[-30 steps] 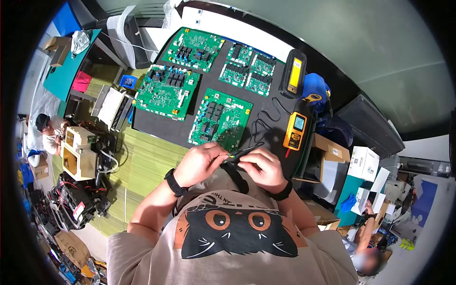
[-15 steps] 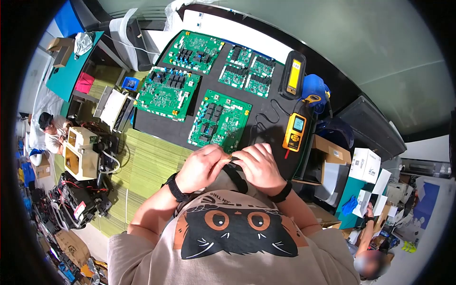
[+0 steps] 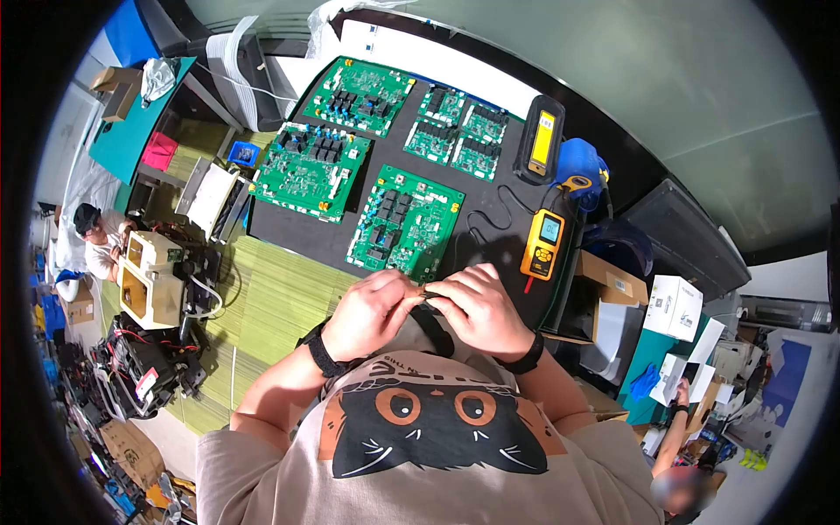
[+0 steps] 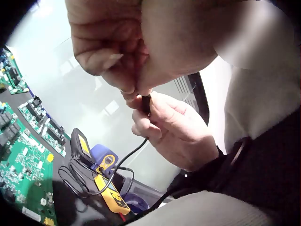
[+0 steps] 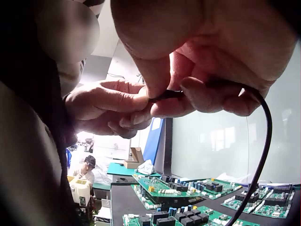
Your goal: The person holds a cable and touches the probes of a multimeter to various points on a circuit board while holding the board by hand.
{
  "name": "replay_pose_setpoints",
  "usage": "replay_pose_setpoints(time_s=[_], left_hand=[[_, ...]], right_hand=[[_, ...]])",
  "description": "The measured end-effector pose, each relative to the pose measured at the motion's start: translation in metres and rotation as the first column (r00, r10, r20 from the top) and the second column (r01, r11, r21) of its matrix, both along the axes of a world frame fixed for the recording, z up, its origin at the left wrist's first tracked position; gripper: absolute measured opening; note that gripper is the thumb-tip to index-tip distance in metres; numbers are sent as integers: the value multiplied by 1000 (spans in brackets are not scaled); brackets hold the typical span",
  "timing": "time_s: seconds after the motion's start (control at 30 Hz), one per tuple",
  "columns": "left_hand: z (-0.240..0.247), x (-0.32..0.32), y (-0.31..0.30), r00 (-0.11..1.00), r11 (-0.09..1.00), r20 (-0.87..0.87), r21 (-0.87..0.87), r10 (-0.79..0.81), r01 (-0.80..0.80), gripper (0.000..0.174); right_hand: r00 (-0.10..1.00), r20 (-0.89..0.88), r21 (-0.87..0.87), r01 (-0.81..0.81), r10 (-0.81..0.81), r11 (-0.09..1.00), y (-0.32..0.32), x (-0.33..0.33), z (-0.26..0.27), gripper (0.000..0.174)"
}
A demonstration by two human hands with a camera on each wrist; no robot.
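Note:
Both my hands meet close to my body, at the near edge of the table. My right hand (image 3: 477,311) grips the black end (image 4: 146,104) of a thin black cable (image 5: 268,136), which hangs from its fingers in a curve. My left hand (image 3: 367,313) pinches the tip of that same end, its thumb and fingers right against the right hand's fingertips. The tip itself is mostly hidden by the fingers. On the table to the right lies a yellow handheld meter (image 3: 544,245) with a lit screen, the cable running toward it.
Large green circuit boards (image 3: 406,223) lie on the dark table (image 3: 293,226), with several smaller boards (image 3: 479,122) behind them. A black case with a yellow panel (image 3: 542,136) and a blue tool (image 3: 581,164) are at the right. Cardboard boxes (image 3: 604,271) stand beyond the table edge.
My right hand has moved left and closed in on my left hand, covering the cable end that showed between them. Less of the cable shows on the table.

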State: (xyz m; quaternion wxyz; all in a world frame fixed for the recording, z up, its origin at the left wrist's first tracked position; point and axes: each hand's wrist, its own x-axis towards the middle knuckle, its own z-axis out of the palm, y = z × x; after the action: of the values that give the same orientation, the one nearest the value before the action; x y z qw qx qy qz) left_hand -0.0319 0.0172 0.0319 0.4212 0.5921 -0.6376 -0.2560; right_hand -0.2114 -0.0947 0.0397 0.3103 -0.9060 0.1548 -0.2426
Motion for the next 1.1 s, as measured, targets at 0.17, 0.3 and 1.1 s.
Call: replay_pose_setpoints(time_s=[0.17,0.3,1.1], left_hand=[[4,-4,1,999,999,-24,-34,29,-30,9],[2,-6,3,999,996,-12,-71,47,-48,9],[6,-5,3,994,994,104,-107,18,-6,13]], right_hand=[[998,50,-3,47,-47,999,4,1,2,14],[992,79,-10,99,-97,995,12,2,0,15],[988,113,94,99,-110,991,13,-2,4,17]])
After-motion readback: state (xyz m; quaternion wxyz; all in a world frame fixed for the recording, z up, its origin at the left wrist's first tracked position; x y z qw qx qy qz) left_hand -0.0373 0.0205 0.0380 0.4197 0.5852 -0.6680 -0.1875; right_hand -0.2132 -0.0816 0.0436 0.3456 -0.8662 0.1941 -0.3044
